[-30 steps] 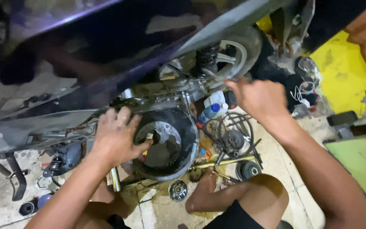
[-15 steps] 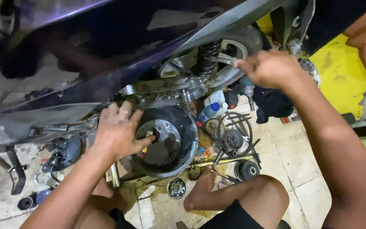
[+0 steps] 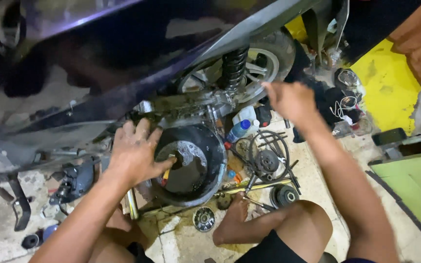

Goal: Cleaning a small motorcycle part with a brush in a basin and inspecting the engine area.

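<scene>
My left hand (image 3: 135,153) lies on the left rim of a round black basin (image 3: 216,146) holding dark liquid, under a dark purple scooter (image 3: 123,58). Its thumb and fingers pinch a small brush-like tool with a yellow handle (image 3: 166,171) over the liquid. My right hand (image 3: 291,100) is raised beside the scooter's rear wheel (image 3: 264,63), just right of the black shock spring (image 3: 233,65). Its fingers are curled and mostly hidden behind the back of the hand; one fingertip points at the wheel rim.
A drive belt and pulley (image 3: 269,158), loose rods, a clutch part (image 3: 283,195) and a small round part (image 3: 204,218) lie on the tiled floor. A blue-capped bottle (image 3: 239,129) stands behind the basin. My bare foot (image 3: 235,214) rests near them. A green mat (image 3: 415,185) is at right.
My right hand rose toward the upper right, then came back down and left to the wheel rim. My left hand stayed at the basin rim.
</scene>
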